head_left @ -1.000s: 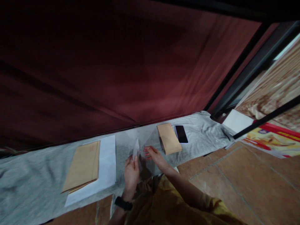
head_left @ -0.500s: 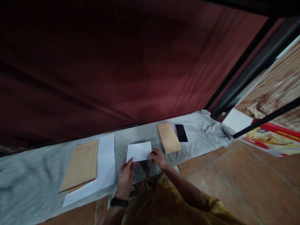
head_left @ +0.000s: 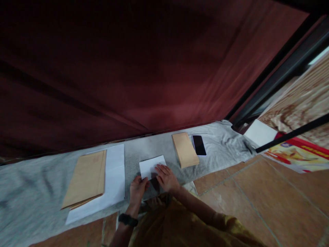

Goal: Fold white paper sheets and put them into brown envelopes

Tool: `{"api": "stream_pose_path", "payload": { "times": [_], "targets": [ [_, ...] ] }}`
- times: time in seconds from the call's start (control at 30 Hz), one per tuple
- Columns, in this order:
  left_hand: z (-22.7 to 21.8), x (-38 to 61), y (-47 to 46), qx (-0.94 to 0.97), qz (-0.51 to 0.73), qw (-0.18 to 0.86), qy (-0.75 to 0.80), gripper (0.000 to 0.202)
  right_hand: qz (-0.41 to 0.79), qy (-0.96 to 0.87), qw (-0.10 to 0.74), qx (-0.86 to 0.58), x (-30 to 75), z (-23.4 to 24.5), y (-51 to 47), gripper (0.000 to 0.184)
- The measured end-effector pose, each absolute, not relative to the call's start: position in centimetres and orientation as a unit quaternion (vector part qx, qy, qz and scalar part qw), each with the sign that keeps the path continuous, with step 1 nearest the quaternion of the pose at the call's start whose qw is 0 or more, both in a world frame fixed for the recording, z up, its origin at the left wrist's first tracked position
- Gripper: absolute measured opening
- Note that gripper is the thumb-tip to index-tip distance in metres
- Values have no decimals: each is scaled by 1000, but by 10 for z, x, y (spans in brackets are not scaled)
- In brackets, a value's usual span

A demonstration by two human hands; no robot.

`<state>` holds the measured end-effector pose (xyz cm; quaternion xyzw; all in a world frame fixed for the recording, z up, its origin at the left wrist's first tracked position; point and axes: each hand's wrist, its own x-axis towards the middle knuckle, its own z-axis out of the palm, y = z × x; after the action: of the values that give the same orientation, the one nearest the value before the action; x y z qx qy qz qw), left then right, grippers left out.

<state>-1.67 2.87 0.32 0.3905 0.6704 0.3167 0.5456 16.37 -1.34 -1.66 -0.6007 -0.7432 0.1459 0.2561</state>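
Note:
A small folded sheet of white paper (head_left: 150, 164) lies before me on the grey cloth (head_left: 144, 147). At its lower left corner, my left hand (head_left: 138, 189) has the edge pinched between thumb and fingers; a dark watch band circles that wrist. My right hand (head_left: 167, 177) rests over the paper's right side, fingers stretched out and lying on its surface. Both hands cast a dark shadow below the sheet. To the right of the paper sits a stack of brown envelopes (head_left: 185, 150).
Larger brown envelopes (head_left: 86, 178) overlap big white sheets (head_left: 114, 175) on the left. A phone (head_left: 199, 145) lies beyond the right-hand stack. A dark red curtain (head_left: 164, 85) hangs behind the cloth. Black frame bars (head_left: 293, 133) and a printed red-yellow box (head_left: 298, 152) stand at right.
The white paper, held at both sides before, is now lower against the cloth. My right hand has moved from its right edge onto its top, fingers extended. My left hand stays at the corner.

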Motion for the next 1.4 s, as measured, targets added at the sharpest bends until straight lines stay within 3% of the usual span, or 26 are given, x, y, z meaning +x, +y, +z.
{"api": "stream_pose_path", "payload": {
  "times": [0.1,0.23,0.43,0.57,0.7,0.97,1.4],
  "targets": [
    [3,-18,25,403,300,534,680,17,126,-782,237,-562,155,-24,-24,47],
    [5,-20,24,464,247,477,705,24,108,-775,232,-578,159,-31,-27,48],
    [10,-23,11,612,117,252,741,39,89,-762,231,-598,172,-32,-26,46],
    [5,-9,5,787,145,121,587,41,100,-764,228,-595,174,-30,-26,48],
    [-15,10,13,869,156,92,460,48,114,-761,226,-597,176,-29,-24,50],
    [-36,6,17,874,124,62,467,56,97,-736,211,-636,180,-28,8,41],
    [-25,23,33,859,103,41,499,55,82,-732,192,-648,181,-34,17,49]
  ]
}}
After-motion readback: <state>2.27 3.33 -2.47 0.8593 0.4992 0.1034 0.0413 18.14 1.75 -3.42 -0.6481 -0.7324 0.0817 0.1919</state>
